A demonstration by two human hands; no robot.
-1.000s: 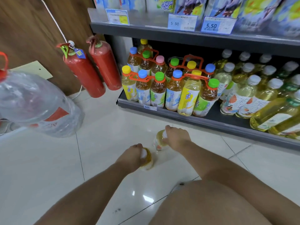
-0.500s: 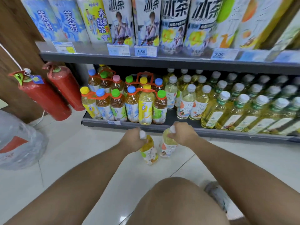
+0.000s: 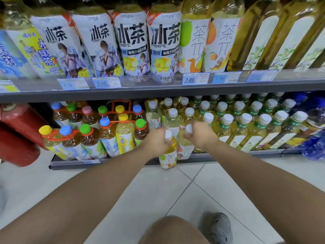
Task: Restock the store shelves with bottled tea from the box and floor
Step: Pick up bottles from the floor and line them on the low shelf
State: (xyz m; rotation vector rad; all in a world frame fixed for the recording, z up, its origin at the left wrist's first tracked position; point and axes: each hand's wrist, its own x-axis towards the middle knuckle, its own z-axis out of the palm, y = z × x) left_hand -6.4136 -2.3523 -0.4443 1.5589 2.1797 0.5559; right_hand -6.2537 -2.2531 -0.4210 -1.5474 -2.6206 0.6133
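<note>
Before the bottom shelf (image 3: 123, 163), the left bottle (image 3: 168, 155) is gripped at its neck by curled fingers of the left hand (image 3: 156, 140), the right bottle (image 3: 184, 150) likewise by the right hand (image 3: 200, 135).

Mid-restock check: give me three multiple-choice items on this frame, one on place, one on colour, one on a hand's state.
1. The left hand holds the left bottle, the right hand the right bottle. Where are both bottles?
A. Just in front of the bottom shelf
B. On the upper shelf
C. Lying on the floor

2. What colour is the left bottle's cap?
A. Red
B. White
C. Blue

3. What is the right hand doing?
A. Resting flat on the shelf
B. Hanging empty
C. Gripping the right bottle near its top

Answers:
1 A: both bottles hang upright at the shelf's front lip.
2 B: a white cap shows above the fingers.
3 C: its fingers curl round the bottle's neck.
</note>
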